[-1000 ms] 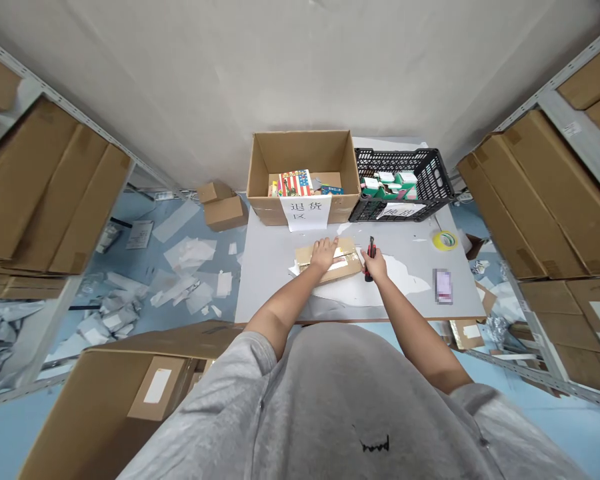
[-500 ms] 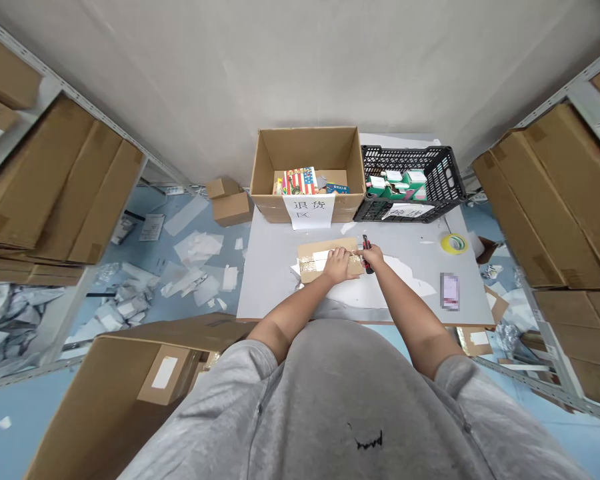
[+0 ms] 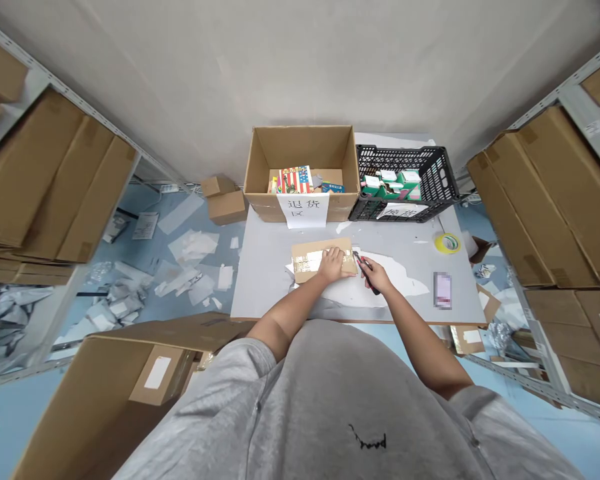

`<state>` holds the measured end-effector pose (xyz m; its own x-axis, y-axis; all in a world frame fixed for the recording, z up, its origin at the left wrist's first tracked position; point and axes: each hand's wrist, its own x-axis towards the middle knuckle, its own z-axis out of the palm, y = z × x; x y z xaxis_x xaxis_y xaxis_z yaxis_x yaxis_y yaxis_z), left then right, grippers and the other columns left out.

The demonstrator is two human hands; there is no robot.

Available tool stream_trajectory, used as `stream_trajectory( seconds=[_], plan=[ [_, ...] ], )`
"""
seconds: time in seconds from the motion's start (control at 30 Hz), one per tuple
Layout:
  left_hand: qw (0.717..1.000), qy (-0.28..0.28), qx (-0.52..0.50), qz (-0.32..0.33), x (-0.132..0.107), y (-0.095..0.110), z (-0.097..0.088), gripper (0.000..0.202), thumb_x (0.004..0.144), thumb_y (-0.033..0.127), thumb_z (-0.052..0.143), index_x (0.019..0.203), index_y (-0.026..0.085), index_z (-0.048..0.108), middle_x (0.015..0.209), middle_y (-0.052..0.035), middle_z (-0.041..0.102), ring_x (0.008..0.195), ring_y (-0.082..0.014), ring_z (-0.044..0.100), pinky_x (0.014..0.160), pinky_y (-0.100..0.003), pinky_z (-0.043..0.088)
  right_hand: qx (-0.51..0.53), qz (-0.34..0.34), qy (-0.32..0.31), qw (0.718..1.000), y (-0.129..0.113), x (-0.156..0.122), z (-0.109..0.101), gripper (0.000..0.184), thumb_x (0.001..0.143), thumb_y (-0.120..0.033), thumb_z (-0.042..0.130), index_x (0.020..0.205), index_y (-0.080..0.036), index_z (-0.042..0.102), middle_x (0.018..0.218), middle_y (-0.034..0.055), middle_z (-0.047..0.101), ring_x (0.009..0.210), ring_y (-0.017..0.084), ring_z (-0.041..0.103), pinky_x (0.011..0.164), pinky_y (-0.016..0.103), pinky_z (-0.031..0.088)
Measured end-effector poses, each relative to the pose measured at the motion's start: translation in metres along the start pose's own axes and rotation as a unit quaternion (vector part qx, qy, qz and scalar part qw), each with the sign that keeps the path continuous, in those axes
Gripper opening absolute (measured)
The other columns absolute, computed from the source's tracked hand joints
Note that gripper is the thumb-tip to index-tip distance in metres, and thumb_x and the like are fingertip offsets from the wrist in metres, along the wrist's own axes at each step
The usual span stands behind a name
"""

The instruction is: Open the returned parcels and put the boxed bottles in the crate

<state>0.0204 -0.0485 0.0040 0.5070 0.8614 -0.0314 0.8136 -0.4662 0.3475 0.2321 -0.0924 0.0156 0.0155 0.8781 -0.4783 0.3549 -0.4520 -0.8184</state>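
A small taped cardboard box (image 3: pixel 307 259) with a white label lies on the table in front of me. My left hand (image 3: pixel 332 264) rests on its top toward the right end, fingers spread and pressing down, thumb along the near edge. Just right of the box, my right hand (image 3: pixel 375 273) is closed around a red and black utility knife (image 3: pixel 365 266). The knife's tip points up and left at the box's right end; whether it touches the cardboard I cannot tell. Torn white paper (image 3: pixel 397 277) lies beneath the box and both hands.
Behind stand a large open carton (image 3: pixel 300 133) with books and a black plastic crate (image 3: pixel 443 177) holding green-and-white boxes. Yellow tape (image 3: pixel 447 243) and a blurred phone (image 3: pixel 443 291) lie at right. A big open carton (image 3: pixel 95 373) stands lower left; shelves flank the table (image 3: pixel 260 293).
My right hand has turned the knife from nearly upright to slanting, its tip now leaning left toward the box's end. My left hand stays on the box. The whole view has shifted slightly.
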Motion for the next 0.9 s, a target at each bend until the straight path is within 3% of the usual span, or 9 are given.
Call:
stream_trajectory(
  seconds=[0.2, 0.43, 0.63, 0.9],
  plan=[
    [1.0, 0.003, 0.008, 0.008, -0.002, 0.001, 0.002, 0.076, 0.087, 0.078, 0.061, 0.129, 0.015, 0.061, 0.128, -0.0183, 0.059, 0.124, -0.0341, 0.052, 0.104, -0.043, 0.035, -0.05, 0.002, 0.027, 0.998, -0.002, 0.0, 0.01, 0.053, 0.101, -0.04, 0.053, 0.153, -0.028, 0.055, 0.061, -0.0092, 0.058, 0.034, 0.009, 0.053, 0.036, 0.017, 0.039],
    [1.0, 0.011, 0.009, 0.021, -0.003, 0.001, 0.006, 0.079, 0.08, 0.081, 0.067, 0.125, 0.015, 0.062, 0.125, -0.0182, 0.062, 0.12, -0.0345, 0.053, 0.102, -0.042, 0.035, -0.057, -0.012, 0.012, 0.998, 0.01, -0.009, 0.006, 0.052, 0.102, -0.039, 0.051, 0.153, -0.026, 0.056, 0.061, -0.0084, 0.058, 0.035, 0.01, 0.054, 0.037, 0.019, 0.041],
    [0.998, 0.045, 0.009, 0.048, -0.003, 0.0, 0.012, 0.074, 0.079, 0.076, 0.072, 0.121, 0.015, 0.063, 0.122, -0.019, 0.063, 0.118, -0.0361, 0.055, 0.096, -0.042, 0.037, -0.037, -0.018, 0.016, 0.999, 0.01, -0.009, 0.01, 0.055, 0.102, -0.043, 0.051, 0.153, -0.023, 0.056, 0.061, -0.0075, 0.058, 0.036, 0.009, 0.053, 0.037, 0.018, 0.04],
    [0.997, 0.048, 0.007, 0.053, -0.005, 0.0, 0.015, 0.071, 0.082, 0.075, 0.07, 0.12, 0.015, 0.063, 0.121, -0.0191, 0.063, 0.117, -0.0361, 0.056, 0.096, -0.043, 0.036, -0.035, -0.015, 0.009, 0.999, 0.014, -0.01, 0.01, 0.054, 0.103, -0.041, 0.05, 0.154, -0.024, 0.055, 0.06, -0.0077, 0.056, 0.035, 0.009, 0.052, 0.035, 0.018, 0.038]
  ],
)
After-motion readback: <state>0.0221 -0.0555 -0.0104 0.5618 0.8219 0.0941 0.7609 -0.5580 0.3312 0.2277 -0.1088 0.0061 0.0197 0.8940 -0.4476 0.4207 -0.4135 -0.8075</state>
